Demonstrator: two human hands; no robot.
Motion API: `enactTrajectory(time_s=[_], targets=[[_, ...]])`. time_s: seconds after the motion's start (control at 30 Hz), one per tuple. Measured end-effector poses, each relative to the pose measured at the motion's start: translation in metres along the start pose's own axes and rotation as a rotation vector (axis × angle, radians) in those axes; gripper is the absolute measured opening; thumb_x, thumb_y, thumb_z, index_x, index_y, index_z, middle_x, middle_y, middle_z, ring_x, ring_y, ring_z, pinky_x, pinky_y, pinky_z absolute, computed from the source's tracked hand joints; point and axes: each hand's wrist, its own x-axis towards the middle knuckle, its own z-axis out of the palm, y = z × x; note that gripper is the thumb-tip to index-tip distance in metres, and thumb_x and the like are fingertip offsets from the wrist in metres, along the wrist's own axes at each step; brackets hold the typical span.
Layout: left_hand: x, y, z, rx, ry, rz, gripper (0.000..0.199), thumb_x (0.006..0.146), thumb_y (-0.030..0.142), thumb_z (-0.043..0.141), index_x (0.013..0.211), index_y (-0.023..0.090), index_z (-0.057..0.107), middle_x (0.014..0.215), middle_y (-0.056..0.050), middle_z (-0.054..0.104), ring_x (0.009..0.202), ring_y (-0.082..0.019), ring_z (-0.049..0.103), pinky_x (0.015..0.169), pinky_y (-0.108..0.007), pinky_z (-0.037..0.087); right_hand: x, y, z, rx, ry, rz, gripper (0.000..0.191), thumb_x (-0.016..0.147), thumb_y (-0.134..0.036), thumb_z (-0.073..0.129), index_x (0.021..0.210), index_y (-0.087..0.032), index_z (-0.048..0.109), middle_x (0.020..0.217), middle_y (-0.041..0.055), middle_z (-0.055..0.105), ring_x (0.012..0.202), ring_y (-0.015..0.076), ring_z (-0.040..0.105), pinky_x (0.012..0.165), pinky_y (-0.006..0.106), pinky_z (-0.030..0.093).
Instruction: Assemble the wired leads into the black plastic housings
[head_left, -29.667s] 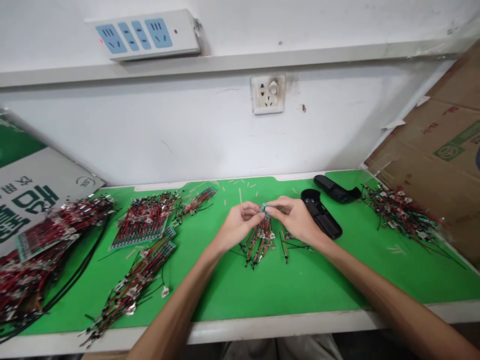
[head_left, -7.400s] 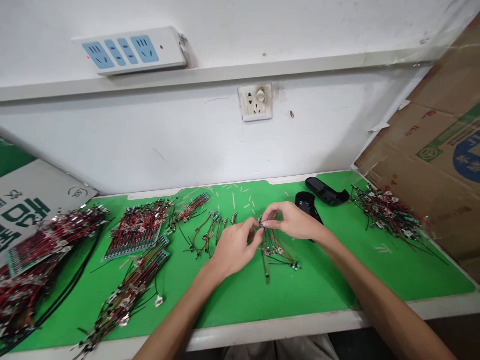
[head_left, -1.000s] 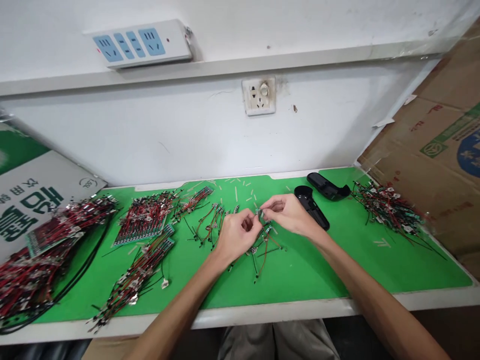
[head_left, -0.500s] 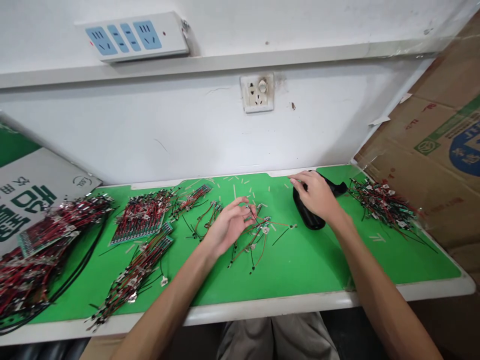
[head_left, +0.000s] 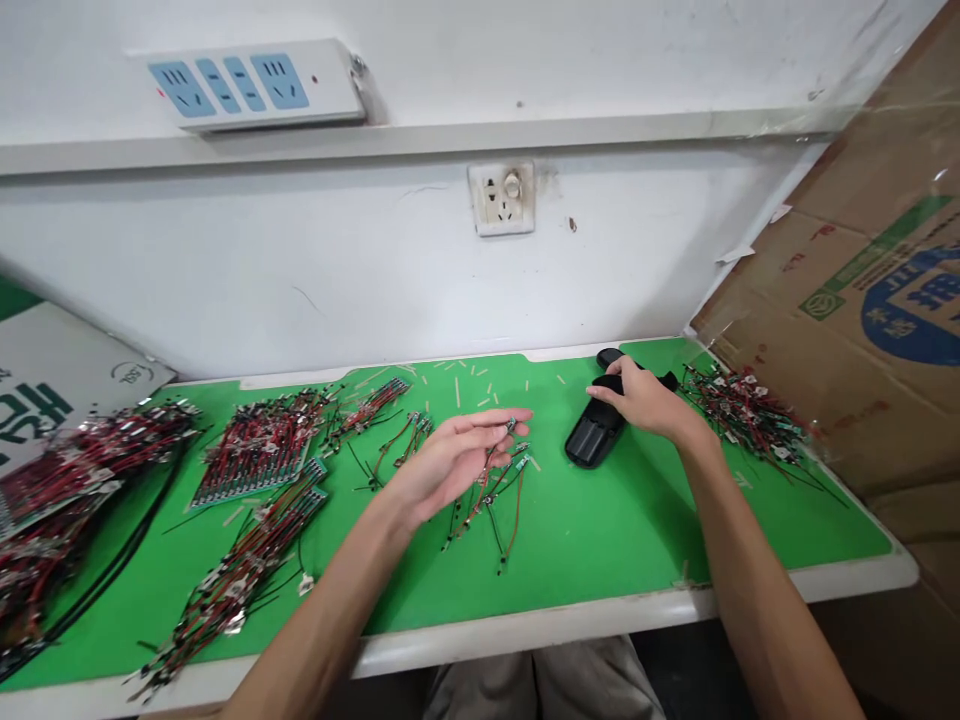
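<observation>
My left hand point(head_left: 450, 462) hovers with its fingers stretched out over a loose bundle of thin red, brown and black wires point(head_left: 487, 500) with small green boards and metal terminals. Its fingertips are near a small connector point(head_left: 510, 424) at the bundle's top, and I see no grip on it. My right hand point(head_left: 637, 398) lies over a black plastic case point(head_left: 589, 440), with its fingers curled around the case's upper part. Part of the case is hidden beneath that hand.
A smaller wire bundle point(head_left: 405, 440) lies left of my left hand. Stacked wired strips point(head_left: 259, 445) and long harnesses point(head_left: 232, 570) cover the green mat point(head_left: 585, 540), with another pile point(head_left: 742, 410) at right. Cardboard point(head_left: 885, 300) stands beyond the mat's right end.
My left hand has straightened and lifted from the wire bundle. My right hand has shifted onto the black case, and the view has slid slightly.
</observation>
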Motion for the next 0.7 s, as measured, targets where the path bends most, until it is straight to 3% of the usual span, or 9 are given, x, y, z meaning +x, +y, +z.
enactTrajectory(time_s=[0.07, 0.13, 0.23, 0.3, 0.5, 0.6, 0.7], targets=[[0.0, 0.009, 0.005, 0.228, -0.017, 0.01, 0.033, 0.084, 0.029, 0.077, 0.115, 0.019, 0.078, 0.109, -0.013, 0.076, 0.086, -0.017, 0.066, 0.072, -0.027, 0.05, 0.0, -0.002, -0.002, 0.108, 0.064, 0.012, 0.042, 0.093, -0.047, 0.066, 0.118, -0.016, 0.055, 0.111, 0.0163, 0.07, 0.095, 0.0292, 0.067, 0.082, 0.038, 0.051], [0.001, 0.016, 0.011, 0.501, 0.031, 0.104, 0.033, 0.088, 0.032, 0.074, 0.119, 0.021, 0.076, 0.108, -0.011, 0.077, 0.094, -0.02, 0.069, 0.08, -0.031, 0.052, 0.002, -0.01, -0.001, 0.261, 0.131, -0.017, 0.041, 0.092, -0.047, 0.064, 0.12, -0.017, 0.058, 0.118, 0.0148, 0.069, 0.105, 0.0288, 0.065, 0.092, 0.04, 0.05], [0.004, 0.015, 0.016, 0.85, 0.219, 0.361, 0.03, 0.095, 0.033, 0.065, 0.122, 0.022, 0.072, 0.108, -0.008, 0.078, 0.098, -0.021, 0.07, 0.086, -0.033, 0.051, 0.004, -0.028, 0.008, 0.51, 0.168, -0.076, 0.041, 0.09, -0.047, 0.063, 0.118, -0.018, 0.066, 0.123, 0.0114, 0.069, 0.116, 0.0281, 0.062, 0.105, 0.043, 0.044], [0.008, 0.008, 0.016, 1.009, 0.334, 0.507, 0.024, 0.098, 0.031, 0.059, 0.116, 0.022, 0.071, 0.107, -0.007, 0.077, 0.097, -0.021, 0.069, 0.087, -0.034, 0.049, 0.003, -0.043, 0.019, 0.648, 0.15, -0.088, 0.039, 0.089, -0.049, 0.063, 0.114, -0.019, 0.069, 0.119, 0.0096, 0.07, 0.113, 0.0274, 0.062, 0.105, 0.042, 0.045], [0.015, -0.02, 0.012, 1.348, 0.433, 0.769, 0.019, 0.098, 0.024, 0.057, 0.108, 0.026, 0.074, 0.134, -0.006, 0.068, 0.121, -0.027, 0.057, 0.1, -0.045, 0.042, -0.017, -0.082, 0.059, 0.825, 0.172, -0.143, 0.034, 0.099, -0.054, 0.054, 0.113, -0.023, 0.055, 0.116, 0.0074, 0.065, 0.111, 0.0227, 0.062, 0.1, 0.035, 0.05], [0.018, -0.026, 0.01, 1.422, 0.447, 0.785, 0.017, 0.096, 0.022, 0.061, 0.104, 0.026, 0.076, 0.143, -0.006, 0.063, 0.132, -0.029, 0.05, 0.103, -0.049, 0.041, -0.028, -0.094, 0.07, 0.82, 0.147, -0.189, 0.03, 0.103, -0.053, 0.048, 0.115, -0.025, 0.048, 0.116, 0.0073, 0.062, 0.108, 0.0218, 0.063, 0.096, 0.034, 0.052], [0.019, -0.028, 0.007, 1.462, 0.443, 0.777, 0.016, 0.095, 0.021, 0.063, 0.102, 0.025, 0.077, 0.144, -0.007, 0.062, 0.135, -0.03, 0.048, 0.105, -0.052, 0.042, -0.032, -0.1, 0.073, 0.752, 0.228, -0.296, 0.027, 0.107, -0.046, 0.044, 0.121, -0.024, 0.049, 0.124, 0.0097, 0.061, 0.119, 0.0224, 0.059, 0.105, 0.037, 0.047]])
